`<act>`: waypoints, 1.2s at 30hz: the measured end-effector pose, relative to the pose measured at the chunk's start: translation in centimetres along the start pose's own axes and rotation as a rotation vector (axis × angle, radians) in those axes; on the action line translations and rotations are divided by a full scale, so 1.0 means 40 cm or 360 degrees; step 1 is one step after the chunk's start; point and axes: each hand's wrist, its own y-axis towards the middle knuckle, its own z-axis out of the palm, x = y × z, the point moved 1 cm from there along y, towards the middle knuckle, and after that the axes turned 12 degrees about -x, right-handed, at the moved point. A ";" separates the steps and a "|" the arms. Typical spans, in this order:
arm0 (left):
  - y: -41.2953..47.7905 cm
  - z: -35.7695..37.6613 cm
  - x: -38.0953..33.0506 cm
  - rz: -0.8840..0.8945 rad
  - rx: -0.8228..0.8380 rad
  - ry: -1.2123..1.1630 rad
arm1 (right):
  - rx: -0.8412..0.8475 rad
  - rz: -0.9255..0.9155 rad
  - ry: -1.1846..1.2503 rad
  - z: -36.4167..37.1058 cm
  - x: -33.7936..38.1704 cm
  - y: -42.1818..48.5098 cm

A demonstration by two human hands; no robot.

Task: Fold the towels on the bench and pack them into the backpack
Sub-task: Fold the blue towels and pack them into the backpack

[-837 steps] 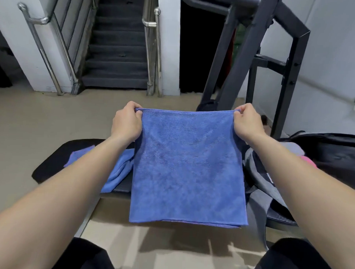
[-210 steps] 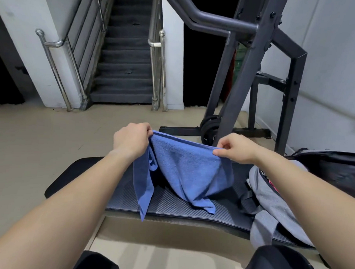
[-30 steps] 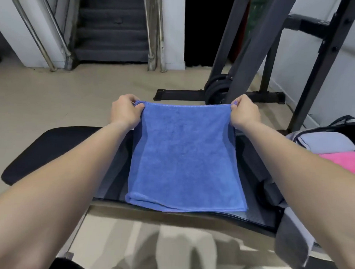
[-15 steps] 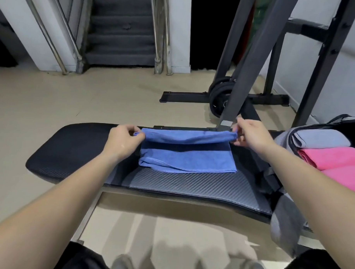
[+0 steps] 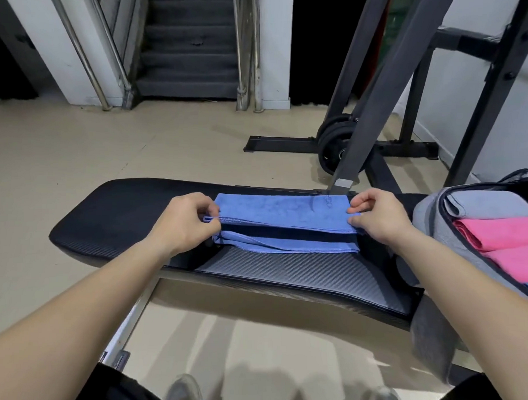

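a beige gym floor (image 5: pixel 79 151) runs back to a dark staircase (image 5: pixel 190 47) at 12 o'clock, with a black rack (image 5: pixel 377 93) and weight plates (image 5: pixel 333 145) at 1 o'clock; nearer you, a black padded bench (image 5: pixel 130 213) lies across the view; on it, dead centre, sits the blue towel (image 5: pixel 286 214), half folded, its upper flap raised over the lower layers with a dark gap between them; your left hand (image 5: pixel 184 224) is closed in a pinch on the flap's left corner at 9 o'clock of the towel, and your right hand (image 5: pixel 379 215) pinches the right corner between thumb and fingertips at 3 o'clock; the open grey backpack (image 5: pixel 426 217) rests on the bench end at 3 o'clock, just beside the right hand, already holding a grey towel (image 5: pixel 490 204) and pink towels (image 5: pixel 504 238).

the step in hand looks like bringing this flap down to finish the fold; keep both corners level and the edge taut so the hem stays straight; lower it until it lines up with the near hem at 6 o'clock, then let go and smooth outward from the centre; the soft cloth will likely sag in the middle, so don't slacken early; aim for a bundle narrow enough to fit the backpack's remaining space, which seems to be at its near end.
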 end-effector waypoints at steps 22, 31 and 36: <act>-0.025 0.039 0.040 -0.0435 -0.0013 -0.0189 | 0.0610 -0.1074 -0.0759 0.224 0.144 -0.166; -0.024 0.051 0.039 -0.0553 0.0173 -0.0435 | 0.0604 -0.1031 -0.0576 0.336 0.212 -0.179; -0.026 0.042 0.019 -0.0487 0.0268 -0.0630 | 0.0626 -0.0984 -0.0513 0.361 0.228 -0.171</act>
